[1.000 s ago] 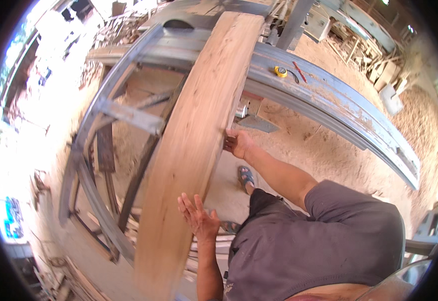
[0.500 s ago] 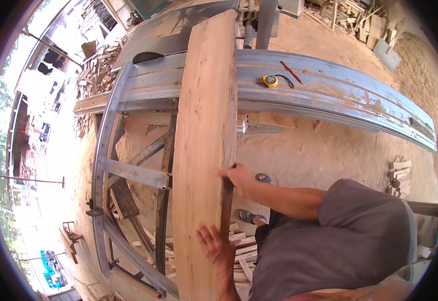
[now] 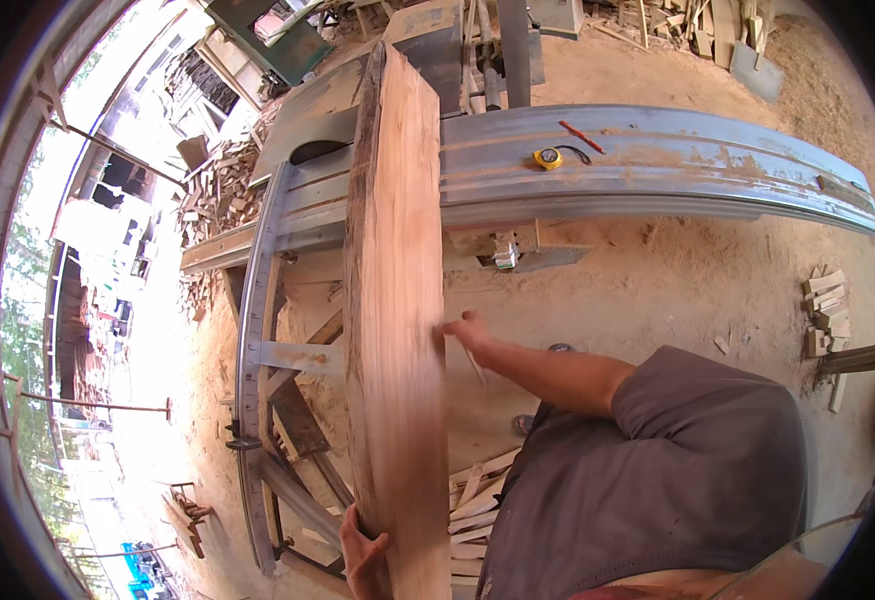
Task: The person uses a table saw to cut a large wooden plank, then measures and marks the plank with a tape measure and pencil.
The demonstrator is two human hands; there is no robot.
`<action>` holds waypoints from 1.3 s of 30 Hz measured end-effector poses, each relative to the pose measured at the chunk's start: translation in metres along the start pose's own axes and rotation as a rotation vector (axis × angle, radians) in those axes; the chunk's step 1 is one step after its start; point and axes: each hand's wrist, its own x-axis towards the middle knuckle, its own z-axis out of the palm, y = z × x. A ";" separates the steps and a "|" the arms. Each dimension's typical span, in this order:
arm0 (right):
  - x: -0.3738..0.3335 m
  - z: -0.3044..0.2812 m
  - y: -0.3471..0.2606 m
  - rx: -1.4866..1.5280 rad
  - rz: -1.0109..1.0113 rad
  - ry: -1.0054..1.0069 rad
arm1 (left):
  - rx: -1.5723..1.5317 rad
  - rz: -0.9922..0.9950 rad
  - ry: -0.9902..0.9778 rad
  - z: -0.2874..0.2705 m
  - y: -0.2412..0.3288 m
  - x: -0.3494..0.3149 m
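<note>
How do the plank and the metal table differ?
The plank is light-brown wood; the metal table is silvery. The plank runs up and down the view, the metal table across it. The left hand holds the plank, while the metal table bears a yellow tape measure. Both are long and narrow.

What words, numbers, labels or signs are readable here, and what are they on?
No text is clear enough to read.
Yellow tape measure: dark marking on its face, too small to read.
Metal rail: small marks along it, too small to read.
Plank: no print seen on its visible sides.
</note>
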 end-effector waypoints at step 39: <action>0.031 -0.096 -0.074 -0.171 0.044 -0.374 | -1.067 -0.752 1.623 0.291 -0.084 -0.120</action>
